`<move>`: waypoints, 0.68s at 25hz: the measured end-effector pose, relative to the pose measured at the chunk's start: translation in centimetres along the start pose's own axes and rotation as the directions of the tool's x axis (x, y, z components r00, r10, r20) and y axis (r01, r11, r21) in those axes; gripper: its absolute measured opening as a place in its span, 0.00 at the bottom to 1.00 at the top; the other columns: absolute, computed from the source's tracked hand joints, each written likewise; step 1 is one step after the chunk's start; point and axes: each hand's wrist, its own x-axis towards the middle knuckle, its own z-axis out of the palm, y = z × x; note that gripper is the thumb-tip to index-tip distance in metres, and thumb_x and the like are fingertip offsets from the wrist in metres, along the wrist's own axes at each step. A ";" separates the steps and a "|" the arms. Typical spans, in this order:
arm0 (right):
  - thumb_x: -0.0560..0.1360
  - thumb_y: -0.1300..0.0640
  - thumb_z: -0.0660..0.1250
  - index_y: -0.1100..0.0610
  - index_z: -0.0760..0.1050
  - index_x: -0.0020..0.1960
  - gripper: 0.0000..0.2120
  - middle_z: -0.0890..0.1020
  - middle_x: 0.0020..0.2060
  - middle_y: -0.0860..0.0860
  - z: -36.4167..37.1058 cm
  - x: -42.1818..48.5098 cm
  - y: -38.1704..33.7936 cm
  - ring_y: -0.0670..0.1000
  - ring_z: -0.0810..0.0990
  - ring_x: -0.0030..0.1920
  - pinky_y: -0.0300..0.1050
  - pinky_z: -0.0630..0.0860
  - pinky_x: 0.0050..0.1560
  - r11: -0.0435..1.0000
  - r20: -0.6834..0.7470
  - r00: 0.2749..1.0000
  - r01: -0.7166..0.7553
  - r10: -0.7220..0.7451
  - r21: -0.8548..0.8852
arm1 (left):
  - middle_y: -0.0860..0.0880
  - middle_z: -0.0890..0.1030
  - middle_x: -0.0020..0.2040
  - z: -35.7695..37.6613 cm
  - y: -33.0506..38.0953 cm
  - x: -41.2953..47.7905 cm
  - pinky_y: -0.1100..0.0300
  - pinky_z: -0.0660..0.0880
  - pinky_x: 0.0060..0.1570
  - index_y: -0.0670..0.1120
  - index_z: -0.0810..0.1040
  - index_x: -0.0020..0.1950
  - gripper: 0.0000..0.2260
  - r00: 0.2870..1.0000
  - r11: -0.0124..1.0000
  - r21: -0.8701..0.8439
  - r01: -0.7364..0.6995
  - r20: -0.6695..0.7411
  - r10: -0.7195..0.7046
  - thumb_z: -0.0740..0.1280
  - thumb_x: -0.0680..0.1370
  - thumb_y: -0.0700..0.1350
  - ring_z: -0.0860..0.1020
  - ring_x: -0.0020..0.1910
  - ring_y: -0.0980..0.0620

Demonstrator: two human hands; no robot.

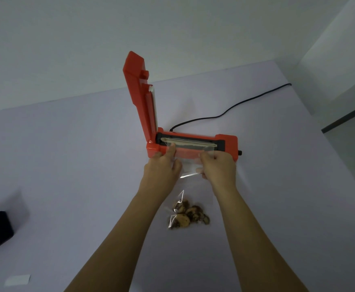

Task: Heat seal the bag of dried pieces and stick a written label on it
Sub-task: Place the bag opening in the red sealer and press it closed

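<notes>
1. Holding the bag (190, 165) by its open top: left hand (161, 168) fingers (171, 151) pinching the film, with one fingertip stretched forward onto it; right hand (218, 166) fingers (206, 157) curled and pinching the other side.
2. Judged as the lay-in step: pull the film taut between both sets of fingers, flat across the pale strip (190, 142) just ahead of the fingertips, with no wrinkles and the mouth edges level.
3. Leave the dried pieces (190, 216) bunched well behind the fingers, away from the seam.
4. Clear the fingers before lowering the lid (139, 98), upright up-left of the left fingers.
5. Thin, glossy, crinkly clear film; hard orange plastic sealer (228, 142) with a black channel; brown, rough, flattish pieces; matte pale bench (67, 165).
6. Small white paper slip (17, 280) far back-left of the fingers, probably the label.
</notes>
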 end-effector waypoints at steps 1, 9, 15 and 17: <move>0.75 0.59 0.61 0.67 0.75 0.36 0.14 0.82 0.36 0.63 0.0 0.0 0.0 0.64 0.82 0.37 0.55 0.80 0.39 0.999 -0.006 0.999 0.031 -0.031 -0.042 | 0.39 0.78 0.49 -0.1 0.0 0.0 0.52 0.75 0.46 0.45 0.66 0.71 0.20 1.000 1.000 0.005 0.000 0.013 0.000 0.61 0.78 0.44 0.77 0.45 0.42; 0.79 0.56 0.58 0.60 0.73 0.33 0.17 0.81 0.30 0.56 -0.1 0.1 -0.3 0.54 0.82 0.34 0.43 0.72 0.30 0.909 -0.002 0.971 0.224 -0.240 -0.352 | 0.41 0.80 0.46 -0.1 0.1 0.7 0.54 0.74 0.44 0.43 0.66 0.70 0.20 0.999 0.999 0.038 -0.014 0.038 0.012 0.60 0.79 0.45 0.77 0.42 0.45; 0.76 0.54 0.63 0.56 0.79 0.39 0.11 0.80 0.29 0.48 -0.3 -0.1 -1.4 0.44 0.76 0.28 0.28 0.67 0.26 0.912 -0.023 0.948 0.298 -0.317 -0.281 | 0.42 0.80 0.51 -0.3 -0.2 0.9 0.51 0.77 0.50 0.45 0.67 0.71 0.20 0.998 1.000 0.025 -0.003 0.070 0.001 0.59 0.79 0.47 0.78 0.47 0.44; 0.73 0.52 0.64 0.54 0.80 0.37 0.10 0.81 0.29 0.46 -0.7 0.4 -1.5 0.46 0.79 0.30 0.35 0.71 0.29 0.973 -0.012 0.982 0.185 -0.188 -0.140 | 0.43 0.81 0.52 -0.4 -0.3 0.8 0.53 0.76 0.50 0.46 0.68 0.70 0.19 0.998 1.000 0.007 -0.007 0.059 0.007 0.60 0.79 0.47 0.79 0.48 0.44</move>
